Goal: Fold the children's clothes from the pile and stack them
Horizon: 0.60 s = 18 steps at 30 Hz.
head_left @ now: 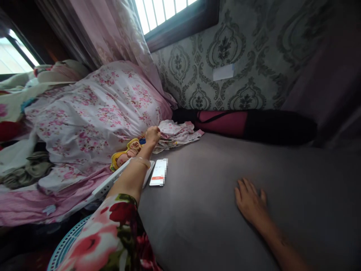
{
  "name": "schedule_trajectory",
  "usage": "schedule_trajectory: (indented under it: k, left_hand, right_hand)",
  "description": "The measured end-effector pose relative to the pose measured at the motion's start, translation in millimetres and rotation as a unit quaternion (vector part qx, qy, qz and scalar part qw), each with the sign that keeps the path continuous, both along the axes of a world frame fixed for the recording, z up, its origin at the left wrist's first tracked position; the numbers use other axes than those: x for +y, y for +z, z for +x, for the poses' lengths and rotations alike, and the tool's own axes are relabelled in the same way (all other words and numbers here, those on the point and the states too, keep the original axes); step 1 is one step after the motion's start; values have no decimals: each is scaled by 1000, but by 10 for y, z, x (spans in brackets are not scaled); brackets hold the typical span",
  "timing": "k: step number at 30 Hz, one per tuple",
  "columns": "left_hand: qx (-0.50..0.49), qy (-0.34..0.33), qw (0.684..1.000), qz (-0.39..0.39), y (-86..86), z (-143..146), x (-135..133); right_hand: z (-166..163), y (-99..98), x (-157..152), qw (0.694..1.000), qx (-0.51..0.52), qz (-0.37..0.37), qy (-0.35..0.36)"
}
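Note:
My left hand [152,135] reaches forward with its fingers curled closed, at the left edge of a small pile of printed clothes [176,133]. What its fingers hold is hidden. A pale bangle circles that wrist, above a floral sleeve. Just left of the hand lies a yellow cartoon-shaped item [124,158]. Below it, a phone [158,172] with a lit screen rests on the grey sheet [197,210], beside a white slotted plastic edge [105,187] partly covered by my forearm. On the right, my right hand [249,201] lies on the sheet, fingers stretched out, holding nothing.
A long black and maroon bag [225,122] lies along the patterned wall. White floral bedding [93,113] is heaped at left, with a dark rumpled cloth [31,169] beside it. A blue plastic basket rim [66,237] shows at lower left. A window [163,15] is above.

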<state>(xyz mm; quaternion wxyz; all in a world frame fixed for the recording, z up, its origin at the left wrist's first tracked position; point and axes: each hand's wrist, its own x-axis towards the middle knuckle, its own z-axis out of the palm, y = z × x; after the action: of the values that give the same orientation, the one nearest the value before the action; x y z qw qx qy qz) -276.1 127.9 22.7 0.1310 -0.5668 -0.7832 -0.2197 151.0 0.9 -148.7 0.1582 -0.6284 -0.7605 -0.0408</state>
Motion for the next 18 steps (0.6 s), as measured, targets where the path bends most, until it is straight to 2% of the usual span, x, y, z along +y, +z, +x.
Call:
schedule_trajectory:
  k: [4,7,9,14,18]
  left_hand:
    - [43,21,998,-44,106,-171,121]
    - [29,41,993,-103,79,-215,224]
    - [16,55,992,-116,39,-210,277]
    - [-6,53,994,-96,-15,-124,321]
    - [-29,48,997,-57,64,-4,354]
  right_hand:
    - [-1,22,-16,1000,-3,7,3]
    - [-7,63,-35,1000,-4,2,6]
    - [-9,90,-46,1000,0,-5,4]
    - [-7,135,-71,1000,-7,-15,-5]
    - [1,137,-72,1000,-12,-21,-10]
